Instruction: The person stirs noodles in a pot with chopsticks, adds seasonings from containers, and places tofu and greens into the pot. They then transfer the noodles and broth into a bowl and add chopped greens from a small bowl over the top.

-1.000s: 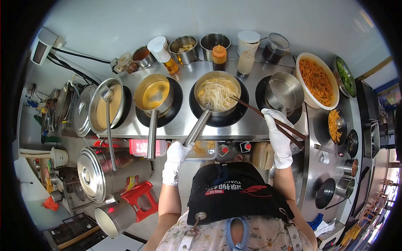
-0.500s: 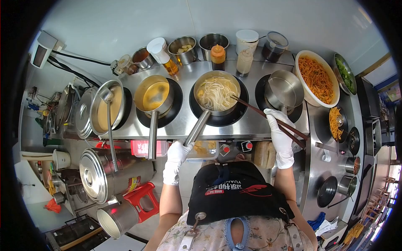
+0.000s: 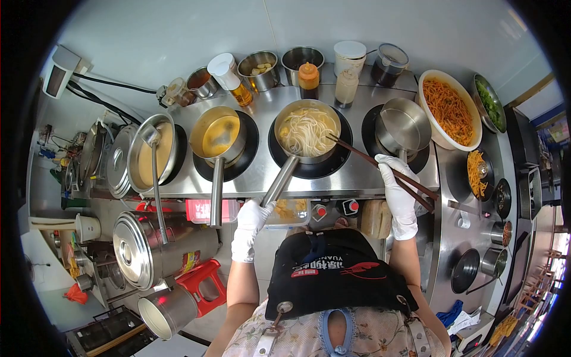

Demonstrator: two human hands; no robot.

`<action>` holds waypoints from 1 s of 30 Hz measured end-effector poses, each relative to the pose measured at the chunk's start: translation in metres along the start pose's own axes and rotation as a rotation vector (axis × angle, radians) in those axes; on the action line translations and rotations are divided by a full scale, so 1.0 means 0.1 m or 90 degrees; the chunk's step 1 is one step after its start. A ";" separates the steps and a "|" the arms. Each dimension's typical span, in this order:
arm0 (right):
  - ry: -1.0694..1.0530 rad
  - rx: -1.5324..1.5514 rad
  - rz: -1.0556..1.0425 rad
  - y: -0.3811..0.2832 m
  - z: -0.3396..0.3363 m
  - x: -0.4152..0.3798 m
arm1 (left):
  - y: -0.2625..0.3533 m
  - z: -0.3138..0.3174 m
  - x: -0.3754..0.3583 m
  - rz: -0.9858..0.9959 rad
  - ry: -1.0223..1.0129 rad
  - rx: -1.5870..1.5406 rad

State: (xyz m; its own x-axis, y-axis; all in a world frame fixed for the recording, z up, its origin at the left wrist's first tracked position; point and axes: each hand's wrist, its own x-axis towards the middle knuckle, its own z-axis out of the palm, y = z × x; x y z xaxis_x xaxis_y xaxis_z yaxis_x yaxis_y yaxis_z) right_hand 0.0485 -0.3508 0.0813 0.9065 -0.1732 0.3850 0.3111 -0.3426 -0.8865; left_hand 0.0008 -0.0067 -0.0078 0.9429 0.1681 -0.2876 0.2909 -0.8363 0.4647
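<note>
Head view, one person at a steel worktop (image 3: 357, 172) with four round burners in a row.

Left hand (image 3: 250, 221), white glove: fingers closed round the lower end of the long steel handle (image 3: 279, 181) of the noodle pot (image 3: 307, 132). The pot sits on the third burner from the left. The handle's long axis runs from the pot's near rim down and left to the hand, so the pot lies up and right of that hand.

Right hand (image 3: 397, 196), white glove: fingers wrapped round a pair of dark chopsticks (image 3: 372, 160), gripped nearer their back end. The sticks' long axis runs up and left from the hand; the tips sit at the pot's right rim, at the edge of the noodles (image 3: 304, 131). Whether the tips grip any strands: cannot tell. The noodles are pale, lying in broth, filling most of the pot.

The right hand is well off to the pot's right; the left is nearer its handle and holds it. Both hands stand below the pot in the view, on opposite sides.

Around: broth pot (image 3: 219, 132) on the next burner left, its handle pointing toward the person; an empty pan (image 3: 404, 125) on the right burner, just above the right hand; a white bowl (image 3: 437, 132) of orange shreds further right; an orange-capped bottle (image 3: 308, 80) behind the noodle pot.
</note>
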 end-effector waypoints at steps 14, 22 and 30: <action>-0.003 0.020 0.025 0.02 0.00 -0.02 | -0.06 0.05 0.02 0.003 0.016 0.015; -0.007 0.012 0.039 0.00 -0.01 -0.03 | -0.04 0.03 0.01 0.006 0.024 0.002; -0.009 0.012 0.044 -0.03 -0.01 -0.03 | -0.05 0.04 0.02 -0.010 0.013 0.013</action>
State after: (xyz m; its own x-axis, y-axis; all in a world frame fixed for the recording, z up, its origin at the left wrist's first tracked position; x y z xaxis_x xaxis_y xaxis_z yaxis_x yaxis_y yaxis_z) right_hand 0.0447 -0.3500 0.0829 0.9299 -0.1831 0.3191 0.2528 -0.3121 -0.9158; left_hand 0.0000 -0.0042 -0.0141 0.9415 0.1917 -0.2771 0.3023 -0.8438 0.4435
